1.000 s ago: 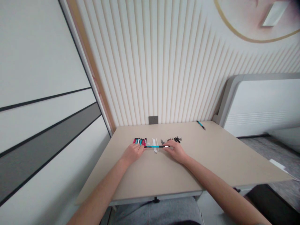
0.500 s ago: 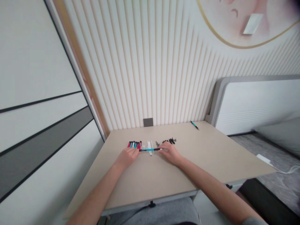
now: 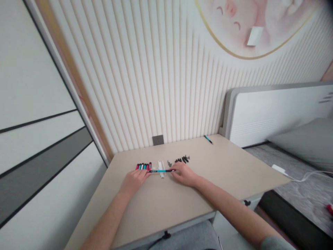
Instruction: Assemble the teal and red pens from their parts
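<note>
A blue and black pen lies level between my hands, just above the table. My left hand pinches its black left end. The fingers of my right hand are closed on its black tip end at the right. Behind my left hand is a row of red, blue and white pen barrels with black ends. White thin tubes lie behind the pen's middle. Beyond my right hand are several black pen parts and a few small grey pieces, partly hidden by the hand.
Another blue and black pen lies at the back right of the beige table. A dark wall socket is above the rear edge. To the right stand a bed headboard and a white plug with cable.
The camera view has turned slightly to the right, shifting the scene leftward. Both hands still hold the pen between them; its blue section shows shorter and more black shows at the left.
</note>
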`<state>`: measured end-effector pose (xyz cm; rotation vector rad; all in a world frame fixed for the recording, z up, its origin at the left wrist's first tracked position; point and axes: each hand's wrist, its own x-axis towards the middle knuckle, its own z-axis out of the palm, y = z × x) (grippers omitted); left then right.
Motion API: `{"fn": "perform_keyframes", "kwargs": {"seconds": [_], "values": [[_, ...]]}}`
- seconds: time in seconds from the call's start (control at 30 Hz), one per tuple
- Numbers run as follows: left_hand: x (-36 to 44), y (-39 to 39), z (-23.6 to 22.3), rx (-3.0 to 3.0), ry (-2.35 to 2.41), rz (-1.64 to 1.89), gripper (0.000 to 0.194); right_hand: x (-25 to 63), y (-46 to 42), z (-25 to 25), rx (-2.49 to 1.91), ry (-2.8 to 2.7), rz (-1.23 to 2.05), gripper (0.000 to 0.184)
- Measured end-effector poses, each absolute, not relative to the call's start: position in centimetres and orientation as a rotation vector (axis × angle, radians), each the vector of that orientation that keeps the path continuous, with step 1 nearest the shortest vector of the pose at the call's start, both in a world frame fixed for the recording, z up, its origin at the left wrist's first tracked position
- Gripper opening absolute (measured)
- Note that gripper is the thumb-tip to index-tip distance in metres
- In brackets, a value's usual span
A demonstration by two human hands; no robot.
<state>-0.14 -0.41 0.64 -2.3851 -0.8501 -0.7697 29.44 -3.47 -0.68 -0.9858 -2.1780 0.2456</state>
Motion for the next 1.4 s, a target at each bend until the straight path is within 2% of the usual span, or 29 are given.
{"fn": "perform_keyframes", "kwargs": {"seconds": [0.13,0.27,0.43,0.63,1.0,1.17,1.4], "values": [[-0.5,-0.2,0.8,-2.378,-0.845,-0.822,0.032,31.4,-2.2,-0.3,-1.035,-2.075,0.162,0.022],[-1.2,0.2,0.7,-2.352,-0.983,-0.910,0.026,37.4,0.6,0.1,-1.205,-1.894,0.030,0.024],[-1.8,0.9,0.4,-2.414,-1.230,-0.937,0.027,48.4,3.5,-0.6,-1.858,-1.518,-0.040,0.033],[-2.8,1.8,-0.2,-2.406,-1.375,-1.125,0.026,56.8,4.1,-2.7,-2.193,-1.215,-0.007,0.041],[-2.3,1.4,0.3,-2.440,-1.442,-1.150,0.032,58.4,10.1,-4.7,-2.327,-1.249,0.123,0.038],[-2.2,1.2,0.6,-2.440,-1.483,-1.151,0.035,58.9,10.5,-5.4,-2.332,-1.297,0.087,0.041],[-2.1,1.3,0.4,-2.459,-1.510,-1.123,0.035,59.6,9.9,-6.1,-2.291,-1.327,0.078,0.036]]}}
